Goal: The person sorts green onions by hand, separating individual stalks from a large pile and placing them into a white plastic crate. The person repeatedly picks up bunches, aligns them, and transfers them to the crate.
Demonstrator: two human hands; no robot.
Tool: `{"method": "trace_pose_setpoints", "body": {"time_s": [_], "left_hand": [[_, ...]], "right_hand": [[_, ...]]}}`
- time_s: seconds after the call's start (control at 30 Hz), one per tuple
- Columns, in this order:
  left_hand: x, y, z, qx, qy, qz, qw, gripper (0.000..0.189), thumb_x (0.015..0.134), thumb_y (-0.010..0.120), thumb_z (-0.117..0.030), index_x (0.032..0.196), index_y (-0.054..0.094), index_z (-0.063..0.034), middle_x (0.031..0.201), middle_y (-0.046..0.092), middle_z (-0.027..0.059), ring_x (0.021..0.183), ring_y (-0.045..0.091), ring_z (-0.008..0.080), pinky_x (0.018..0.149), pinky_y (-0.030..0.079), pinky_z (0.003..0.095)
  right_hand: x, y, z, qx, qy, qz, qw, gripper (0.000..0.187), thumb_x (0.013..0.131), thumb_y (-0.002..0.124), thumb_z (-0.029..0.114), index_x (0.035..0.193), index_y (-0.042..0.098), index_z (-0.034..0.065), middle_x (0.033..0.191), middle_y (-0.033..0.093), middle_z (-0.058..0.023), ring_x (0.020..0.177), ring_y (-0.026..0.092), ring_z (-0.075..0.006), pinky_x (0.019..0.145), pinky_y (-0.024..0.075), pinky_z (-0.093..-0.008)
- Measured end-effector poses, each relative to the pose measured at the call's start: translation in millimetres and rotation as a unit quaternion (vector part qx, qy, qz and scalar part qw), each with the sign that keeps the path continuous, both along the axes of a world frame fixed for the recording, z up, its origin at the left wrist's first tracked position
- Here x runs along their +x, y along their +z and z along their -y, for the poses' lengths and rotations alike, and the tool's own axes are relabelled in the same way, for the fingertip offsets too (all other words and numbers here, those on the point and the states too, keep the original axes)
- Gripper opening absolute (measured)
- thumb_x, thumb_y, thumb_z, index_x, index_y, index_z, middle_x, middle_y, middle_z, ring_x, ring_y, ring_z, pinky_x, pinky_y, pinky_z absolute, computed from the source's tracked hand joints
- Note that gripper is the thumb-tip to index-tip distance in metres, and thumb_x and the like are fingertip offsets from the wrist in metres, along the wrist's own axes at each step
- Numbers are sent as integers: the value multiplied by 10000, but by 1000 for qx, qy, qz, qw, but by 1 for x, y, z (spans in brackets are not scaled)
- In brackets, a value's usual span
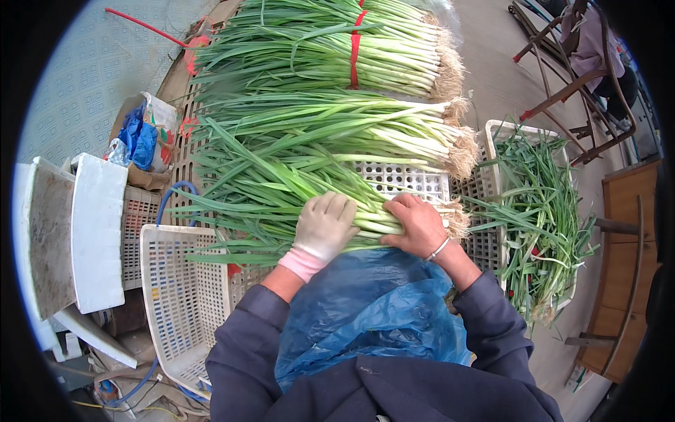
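Before me lie long green leafy stalks with pale stems and fibrous roots, like green garlic, with their leaves to the left and roots to the right. My left hand (325, 224), in a pale glove with a pink cuff, presses on the leafy middle of the nearest bunch (369, 216). My bare right hand (417, 222), with a bangle at the wrist, is closed around its pale stems close to the roots. Beyond it lies a loose bunch (390, 124), and farther off a bunch (321, 58) tied with a red band (355, 58). A blue plastic sheet (369, 311) covers my lap.
A white perforated crate (403, 176) shows beneath the stalks. At the right stands a white basket (493, 158) full of leafy trimmings, with a metal-framed chair (567, 89) beyond. An open white basket (182, 285), foam boxes (99, 232) and a blue hose (167, 198) are at the left.
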State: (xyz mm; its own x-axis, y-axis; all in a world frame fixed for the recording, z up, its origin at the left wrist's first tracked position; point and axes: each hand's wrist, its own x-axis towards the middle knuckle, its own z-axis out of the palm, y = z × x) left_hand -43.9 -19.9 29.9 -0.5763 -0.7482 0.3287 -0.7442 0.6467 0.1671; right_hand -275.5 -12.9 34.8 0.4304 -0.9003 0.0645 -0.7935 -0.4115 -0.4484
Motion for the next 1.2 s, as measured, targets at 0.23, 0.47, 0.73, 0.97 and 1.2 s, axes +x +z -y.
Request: {"method": "trace_pose_setpoints", "body": {"time_s": [0.23,0.47,0.73,0.97,1.2], "left_hand": [[2,-11,-2,-38,-4,-8,999,618,653,813,-276,1201,591,-97,1215,546,99,1172,508,286,973,410,428],[-3,-5,4,14,-1,45,999,617,645,805,-283,1193,596,-94,1162,561,87,1145,523,267,926,422,408],[3,-28,2,-12,9,8,1000,632,581,851,-253,1147,608,-111,1105,549,58,1106,528,259,879,428,403],[10,-32,1,-14,-8,-66,998,560,571,848,-209,1063,600,-108,1080,547,49,1073,531,272,868,423,420],[12,-29,2,-4,-33,-73,997,556,550,831,-189,1047,602,-94,1056,560,49,1064,543,275,865,430,426]], "right_hand": [[34,-23,30,176,-145,185,956,302,815,704,344,936,731,69,797,691,-145,725,666,-289,689,523,-385],[15,-32,28,265,-202,556,762,113,948,596,100,943,646,-1,861,700,-98,679,679,-147,622,547,-258],[-143,49,-27,9,-342,638,690,108,885,691,192,935,656,102,685,554,72,473,398,-6,388,297,-159],[-300,103,-102,-52,-194,797,569,171,983,557,182,1052,575,26,805,519,7,466,286,-10,375,220,-153],[-31,20,9,206,-232,327,893,131,864,715,186,980,748,133,959,704,-31,823,644,-156,695,517,-285]]}}
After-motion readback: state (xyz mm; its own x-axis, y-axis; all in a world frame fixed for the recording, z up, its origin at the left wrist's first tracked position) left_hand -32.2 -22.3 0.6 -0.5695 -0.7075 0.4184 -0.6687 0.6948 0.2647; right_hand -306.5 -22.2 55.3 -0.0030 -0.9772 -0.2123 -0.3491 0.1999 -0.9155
